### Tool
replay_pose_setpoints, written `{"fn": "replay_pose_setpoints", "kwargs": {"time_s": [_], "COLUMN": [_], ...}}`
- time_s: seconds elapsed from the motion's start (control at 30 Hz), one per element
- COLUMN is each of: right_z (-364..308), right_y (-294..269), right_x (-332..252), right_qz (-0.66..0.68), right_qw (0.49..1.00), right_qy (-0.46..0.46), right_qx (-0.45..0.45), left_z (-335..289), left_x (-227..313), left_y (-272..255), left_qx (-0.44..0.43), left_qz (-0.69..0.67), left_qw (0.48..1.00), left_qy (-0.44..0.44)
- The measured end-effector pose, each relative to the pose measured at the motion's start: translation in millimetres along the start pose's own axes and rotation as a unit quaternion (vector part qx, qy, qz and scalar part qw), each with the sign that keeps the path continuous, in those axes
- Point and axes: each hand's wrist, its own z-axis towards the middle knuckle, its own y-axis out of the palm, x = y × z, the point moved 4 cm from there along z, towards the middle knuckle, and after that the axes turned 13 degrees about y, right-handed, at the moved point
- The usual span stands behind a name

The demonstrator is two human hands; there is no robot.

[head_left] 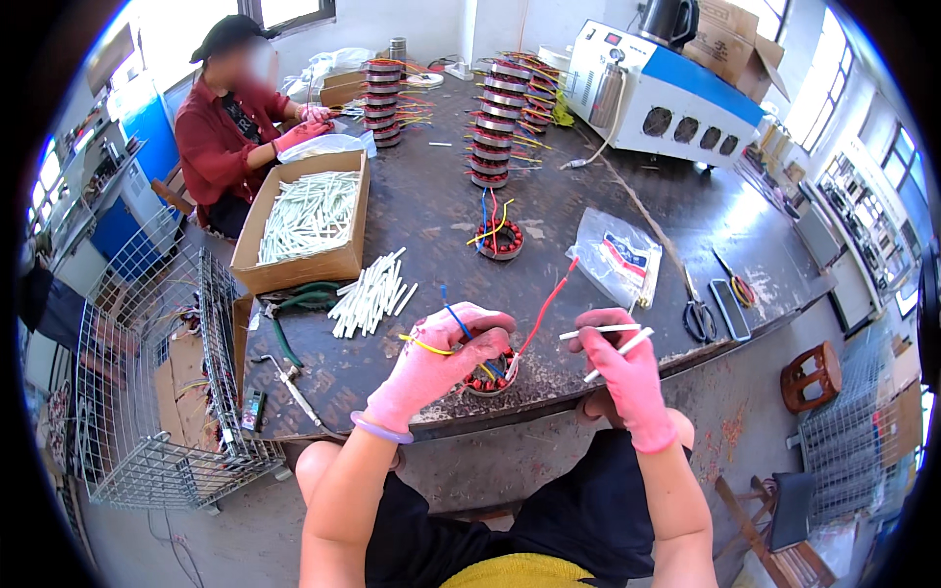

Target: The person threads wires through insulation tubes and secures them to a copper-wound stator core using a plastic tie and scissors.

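In front of me, near the table's edge, a small ring-shaped motor stator (487, 380) with red windings lies partly hidden by my left hand (441, 358). That hand wears a pink glove, its fingers closed around the stator's blue wire (458, 318); a yellow wire (426, 345) pokes out beside it. A red wire (542, 314) rises free from the stator toward the upper right. My right hand (624, 370), also gloved in pink, pinches thin white sleeving tubes (619, 353) to the right of the stator.
A loose pile of white tubes (372, 297) lies left of centre, by a cardboard box (306, 267) full of them. Another stator (501, 241) and stator stacks (493, 127) stand beyond. Scissors (698, 316), a phone (729, 309) and a plastic bag (616, 257) lie right. A co-worker (227, 137) sits far left.
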Motion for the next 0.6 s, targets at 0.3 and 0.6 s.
{"fn": "replay_pose_setpoints", "kwargs": {"time_s": [0.3,0.6], "right_z": [-9.2,-7.8], "right_y": [73.7,89.6], "right_x": [-105.4,-112.0], "right_qz": [-0.244,-0.325], "right_qw": [0.938,0.913], "right_qy": [-0.246,-0.248], "right_qx": [-0.021,-0.004], "left_z": [3.4,0.3], "left_x": [14.3,19.3], "left_y": [5.1,3.8], "left_qx": [-0.013,-0.014], "left_qz": [0.052,0.059], "left_qw": [0.998,0.997], "left_qy": [0.018,0.037]}}
